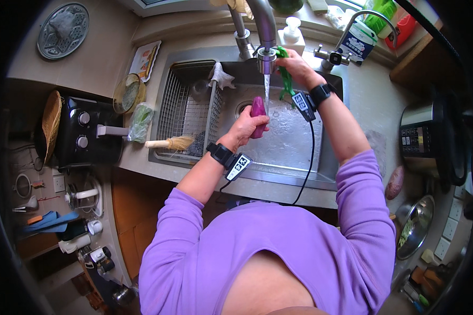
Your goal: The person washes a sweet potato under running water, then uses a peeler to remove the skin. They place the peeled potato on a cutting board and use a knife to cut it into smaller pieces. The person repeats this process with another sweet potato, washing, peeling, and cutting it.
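My left hand [243, 127] is closed around a bright purple peeled sweet potato [258, 116], tilted upright over the sink [294, 157]. A stream of water [267, 92] falls from the faucet [266, 60] onto or just beside it. Close to the faucet's spout, my right hand [298, 69] grips a green plastic tool [286, 81] that looks like a peeler, its forked end pointing down. Whether those fingers also touch the faucet, I cannot tell. Water wets the sink's floor, and the drain [243, 108] is partly hidden behind my left hand.
A wire basket [215, 113] fills the sink's left side, with a whisk brush [171, 143] across its near corner. Behind the sink stand a soap dispenser [292, 31] and a second tap [331, 56]. An unpeeled sweet potato [395, 182] and a metal bowl [416, 228] lie right.
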Demonstrator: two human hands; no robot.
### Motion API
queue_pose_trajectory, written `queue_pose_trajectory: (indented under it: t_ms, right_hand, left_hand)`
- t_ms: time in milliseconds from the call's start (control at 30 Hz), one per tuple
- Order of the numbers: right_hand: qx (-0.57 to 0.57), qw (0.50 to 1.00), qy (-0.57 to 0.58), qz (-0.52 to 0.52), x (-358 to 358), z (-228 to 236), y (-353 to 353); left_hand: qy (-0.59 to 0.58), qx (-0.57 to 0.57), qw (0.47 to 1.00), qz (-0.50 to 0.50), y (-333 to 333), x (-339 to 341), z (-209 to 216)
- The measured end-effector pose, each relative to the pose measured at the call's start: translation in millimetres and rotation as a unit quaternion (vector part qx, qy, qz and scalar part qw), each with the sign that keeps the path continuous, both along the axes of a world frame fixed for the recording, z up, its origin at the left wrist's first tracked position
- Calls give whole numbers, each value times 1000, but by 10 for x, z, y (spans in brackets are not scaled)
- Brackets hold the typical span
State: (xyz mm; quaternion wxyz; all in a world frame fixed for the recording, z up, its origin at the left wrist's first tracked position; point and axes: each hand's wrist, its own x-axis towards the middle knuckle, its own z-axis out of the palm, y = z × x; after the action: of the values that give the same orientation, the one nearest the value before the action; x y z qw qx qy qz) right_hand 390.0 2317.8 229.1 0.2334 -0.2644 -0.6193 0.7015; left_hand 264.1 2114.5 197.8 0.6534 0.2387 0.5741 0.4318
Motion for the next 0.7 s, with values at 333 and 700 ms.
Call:
queue_pose_trajectory:
  t_ms: [333,700]
  right_hand:
    - [106,994,23,6,-353,33,224]
    - [132,974,-168,-69,299,81,-271]
  left_hand:
    - [252,204,945,-36,-348,-184,101]
    - [378,352,856,-8,-416,-148,255]
